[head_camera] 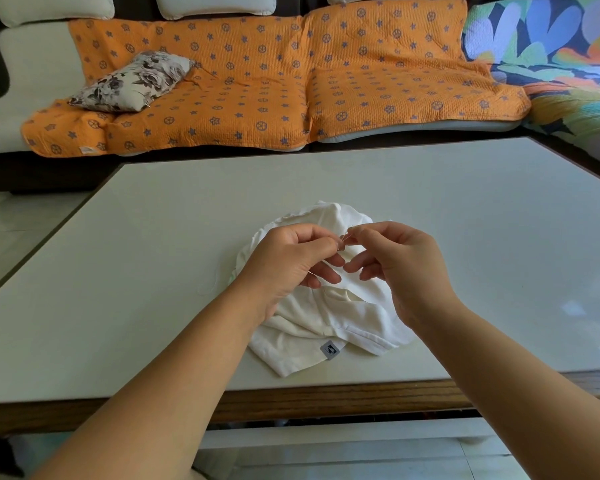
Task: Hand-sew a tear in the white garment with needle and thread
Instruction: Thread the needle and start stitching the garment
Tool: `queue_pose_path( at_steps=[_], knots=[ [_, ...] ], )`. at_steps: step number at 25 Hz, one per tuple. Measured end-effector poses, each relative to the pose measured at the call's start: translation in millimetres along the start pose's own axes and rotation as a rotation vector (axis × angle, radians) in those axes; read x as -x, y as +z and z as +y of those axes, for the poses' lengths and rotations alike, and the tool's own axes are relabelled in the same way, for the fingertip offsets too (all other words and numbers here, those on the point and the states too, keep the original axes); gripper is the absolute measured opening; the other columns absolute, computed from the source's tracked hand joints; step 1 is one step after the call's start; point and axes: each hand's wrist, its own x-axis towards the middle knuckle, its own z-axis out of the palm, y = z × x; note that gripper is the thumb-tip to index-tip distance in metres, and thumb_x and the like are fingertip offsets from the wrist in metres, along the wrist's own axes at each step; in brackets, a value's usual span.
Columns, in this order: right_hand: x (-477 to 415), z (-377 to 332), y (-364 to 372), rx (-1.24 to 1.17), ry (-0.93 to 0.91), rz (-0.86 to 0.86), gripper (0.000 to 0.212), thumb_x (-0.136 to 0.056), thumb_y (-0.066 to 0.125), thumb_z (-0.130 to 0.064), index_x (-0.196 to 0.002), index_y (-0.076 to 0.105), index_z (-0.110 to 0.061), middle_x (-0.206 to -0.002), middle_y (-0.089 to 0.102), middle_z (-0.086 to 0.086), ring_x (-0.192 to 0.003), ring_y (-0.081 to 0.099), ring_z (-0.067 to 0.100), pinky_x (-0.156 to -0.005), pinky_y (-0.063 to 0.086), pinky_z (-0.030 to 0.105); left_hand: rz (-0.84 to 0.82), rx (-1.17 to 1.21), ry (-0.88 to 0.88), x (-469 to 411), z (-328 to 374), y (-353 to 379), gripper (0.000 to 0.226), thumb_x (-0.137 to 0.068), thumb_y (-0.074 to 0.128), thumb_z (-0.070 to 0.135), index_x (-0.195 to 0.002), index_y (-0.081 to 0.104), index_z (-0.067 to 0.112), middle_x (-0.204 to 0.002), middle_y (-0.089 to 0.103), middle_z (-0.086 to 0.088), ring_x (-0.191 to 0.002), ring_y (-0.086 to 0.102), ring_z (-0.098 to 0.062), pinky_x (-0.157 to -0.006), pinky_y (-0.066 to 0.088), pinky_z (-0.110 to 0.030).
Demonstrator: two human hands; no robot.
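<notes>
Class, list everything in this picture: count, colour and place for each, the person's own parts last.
garment: one, white, crumpled on the table
label: one, grey, on the garment's hem
needle: one, silvery, pinched between both hands' fingertips
thread: one, white, trailing left of the garment
table: one, off-white top, wooden edge
sofa: one, cream, behind the table
cover: one, orange with blue stars, on the sofa
cushion: one, floral, on the cover's left
throw: one, multicoloured, far right
left hand: one, above the garment
right hand: one, above the garment
</notes>
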Motion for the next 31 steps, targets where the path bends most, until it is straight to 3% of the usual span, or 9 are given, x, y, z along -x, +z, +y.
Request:
queue_pose_path(
  at_steps=[6,11,17,21,26,31],
  knots=[
    [-3,-6,-4,-0.112,0.055,-0.013,0.011,-0.093,0.056,-0.006,-0.085,0.064,-0.003,-0.085,0.076,0.01,-0.058,0.069,0.022,-0.049,0.048,0.024,-0.028,0.058,-0.041,0,0,-1,0.015,-0.091,0.059,0.009,-0.082,0.069,0.014,-0.066,0.068,0.002,-0.056,0.065,-0.012,-0.051,0.044,-0.019],
    [-7,-10,-9,-0.201,0.108,-0.062,0.012,-0.097,0.05,-0.008,-0.103,0.056,0.001,-0.091,0.077,0.014,-0.055,0.067,0.021,-0.047,0.047,0.023,-0.021,0.097,-0.064,-2,0,-3,0.011,-0.091,0.06,0.009,-0.084,0.068,0.011,-0.064,0.065,0.002,-0.054,0.062,-0.01,-0.05,0.044,-0.019],
    [-14,-10,-13,-0.487,0.273,-0.145,0.016,-0.097,0.043,-0.007,-0.111,0.049,-0.003,-0.1,0.076,0.016,-0.052,0.064,0.013,-0.044,0.047,0.018,-0.036,0.078,-0.08,-4,-2,-4,0.011,-0.09,0.06,0.009,-0.084,0.068,0.009,-0.063,0.063,0.002,-0.054,0.062,-0.01,-0.05,0.045,-0.019],
    [-18,-9,-18,-0.607,0.32,-0.179,0.02,-0.098,0.044,-0.007,-0.116,0.05,-0.001,-0.079,0.075,0.006,-0.056,0.067,0.01,-0.044,0.048,0.016,-0.039,0.074,-0.088,-4,-3,-5,0.01,-0.09,0.06,0.008,-0.085,0.068,0.008,-0.063,0.062,0.002,-0.053,0.061,-0.01,-0.05,0.045,-0.019],
    [-20,-10,-21,-0.647,0.321,-0.144,0.012,-0.098,0.044,-0.005,-0.088,0.052,-0.004,-0.097,0.075,0.014,-0.064,0.071,0.013,-0.049,0.052,0.017,-0.057,0.065,-0.098,-4,-3,-5,0.01,-0.09,0.06,0.007,-0.086,0.068,0.006,-0.062,0.062,0.001,-0.053,0.06,-0.01,-0.05,0.045,-0.018],
    [-24,-9,-26,-0.703,0.324,-0.129,0.009,-0.097,0.048,-0.007,-0.088,0.05,-0.007,-0.1,0.075,0.018,-0.074,0.075,0.019,-0.055,0.057,0.02,-0.051,0.065,-0.11,-5,-5,-6,0.01,-0.09,0.06,0.007,-0.086,0.068,0.006,-0.063,0.062,0.001,-0.053,0.06,-0.011,-0.049,0.045,-0.019]
  ],
)
